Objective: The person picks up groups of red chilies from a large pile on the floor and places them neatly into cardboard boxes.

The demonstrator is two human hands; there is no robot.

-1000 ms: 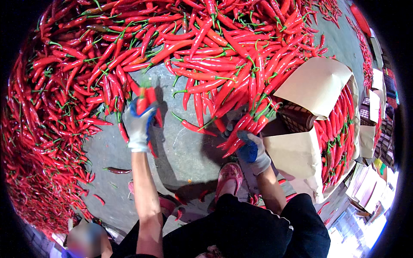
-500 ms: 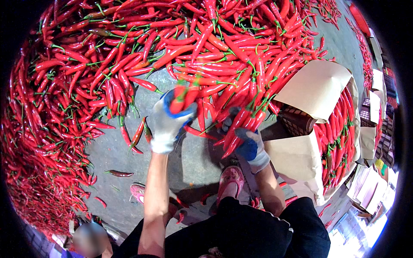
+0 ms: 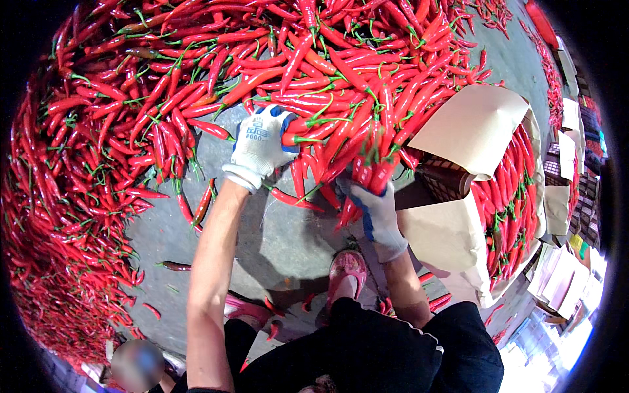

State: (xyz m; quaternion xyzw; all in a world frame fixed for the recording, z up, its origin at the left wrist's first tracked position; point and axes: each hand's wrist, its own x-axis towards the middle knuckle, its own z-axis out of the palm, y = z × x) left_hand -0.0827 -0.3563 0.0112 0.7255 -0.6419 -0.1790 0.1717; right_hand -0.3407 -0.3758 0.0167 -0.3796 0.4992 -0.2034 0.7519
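Grey floor (image 3: 275, 242), centre frame: left hand (image 3: 259, 145) closing on chilli (image 3: 298, 124) at pile edge (image 3: 341, 85), right hand (image 3: 373, 203) clamping bunch (image 3: 367, 167), long axes pointing upward.

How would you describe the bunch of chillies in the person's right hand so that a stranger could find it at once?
Start at the paper-lined box on the right. Just left of it, the gloved right hand grips a bunch of red chillies. Unlike the loose chillies spread over the floor, these stand bundled together, stems up.
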